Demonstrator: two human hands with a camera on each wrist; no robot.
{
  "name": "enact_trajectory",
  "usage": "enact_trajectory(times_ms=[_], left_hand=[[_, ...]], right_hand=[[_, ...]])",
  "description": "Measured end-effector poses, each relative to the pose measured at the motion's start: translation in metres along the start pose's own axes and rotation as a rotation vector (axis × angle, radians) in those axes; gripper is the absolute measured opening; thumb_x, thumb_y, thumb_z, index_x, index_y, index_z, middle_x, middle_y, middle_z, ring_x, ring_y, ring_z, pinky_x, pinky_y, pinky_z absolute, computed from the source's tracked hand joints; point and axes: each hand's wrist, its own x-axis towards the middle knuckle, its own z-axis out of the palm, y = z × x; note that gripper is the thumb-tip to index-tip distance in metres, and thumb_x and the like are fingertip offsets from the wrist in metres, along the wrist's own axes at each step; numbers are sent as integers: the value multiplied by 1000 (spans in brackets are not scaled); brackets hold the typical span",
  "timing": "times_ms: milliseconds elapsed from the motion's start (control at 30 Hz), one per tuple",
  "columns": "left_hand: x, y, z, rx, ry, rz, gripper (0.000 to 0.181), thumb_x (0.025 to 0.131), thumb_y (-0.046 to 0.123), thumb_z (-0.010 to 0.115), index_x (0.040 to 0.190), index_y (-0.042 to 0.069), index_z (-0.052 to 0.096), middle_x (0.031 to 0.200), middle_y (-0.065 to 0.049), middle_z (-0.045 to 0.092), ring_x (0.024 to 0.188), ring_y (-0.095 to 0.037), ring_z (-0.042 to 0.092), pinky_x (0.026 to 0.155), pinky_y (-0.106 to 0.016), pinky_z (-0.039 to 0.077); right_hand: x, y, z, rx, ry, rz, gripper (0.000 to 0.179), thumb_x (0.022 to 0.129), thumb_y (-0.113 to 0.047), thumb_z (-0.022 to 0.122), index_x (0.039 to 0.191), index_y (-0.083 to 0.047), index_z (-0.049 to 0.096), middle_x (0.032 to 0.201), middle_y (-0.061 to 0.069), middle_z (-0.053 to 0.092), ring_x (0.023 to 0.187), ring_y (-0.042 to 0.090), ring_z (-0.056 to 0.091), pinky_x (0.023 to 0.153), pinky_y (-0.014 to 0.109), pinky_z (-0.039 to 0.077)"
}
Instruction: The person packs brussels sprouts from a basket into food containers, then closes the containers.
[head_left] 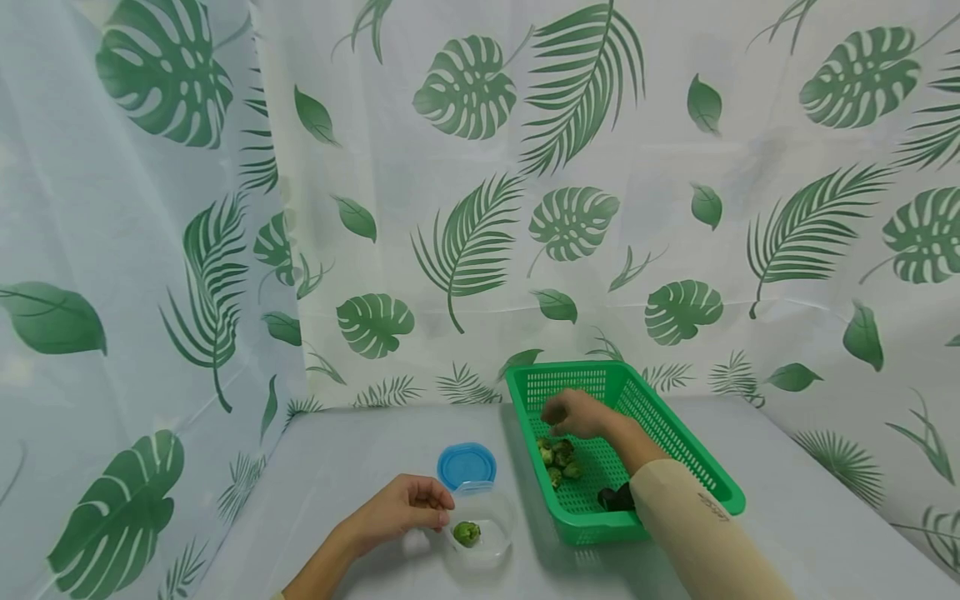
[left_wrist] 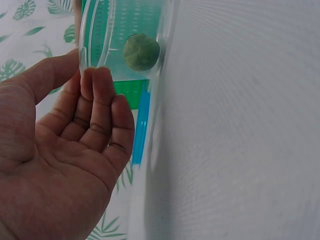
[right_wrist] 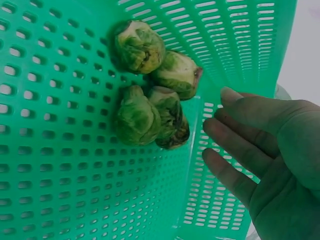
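Note:
My left hand (head_left: 408, 510) pinches the rim of a clear plastic container (head_left: 501, 542) between thumb and fingertips. One Brussels sprout (head_left: 467, 533) lies inside it; the left wrist view shows the same sprout (left_wrist: 141, 52) through the clear wall. Over the green basket (head_left: 592, 527), my right hand (head_left: 579, 414) reaches in from the right. In the right wrist view its fingers (right_wrist: 235, 145) are spread and loosely bent, with nothing between them. Several Brussels sprouts (right_wrist: 139, 120) sit clustered on the basket floor, a short way from the fingertips.
A blue lid (head_left: 467, 465) lies on the table just behind the container. Dark objects (head_left: 617, 498) rest in the basket's near end, partly hidden by the right sleeve. Leaf-patterned sheeting (head_left: 480, 208) rises behind the table (head_left: 360, 450) and along both sides.

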Motion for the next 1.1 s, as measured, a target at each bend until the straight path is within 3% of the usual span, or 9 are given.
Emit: enact_trajectory(times_ms=[367, 1100], left_hand=[[0, -1, -1, -4, -1, -1, 33, 98, 10, 70, 119, -15, 64, 95, 1, 71, 86, -12, 67, 79, -27, 57], [0, 0, 0, -9, 2, -3, 32, 98, 10, 70, 119, -14, 65, 95, 1, 72, 86, -11, 67, 80, -28, 58]], right_hand=[[-1, 4, 3, -26, -92, -15, 30, 96, -4, 72, 125, 3, 70, 124, 21, 71, 114, 37, 68, 92, 45, 59], [-5, 5, 3, -97, -134, 63, 23, 95, -3, 72, 118, -1, 75, 117, 16, 74, 110, 35, 69, 90, 46, 59]])
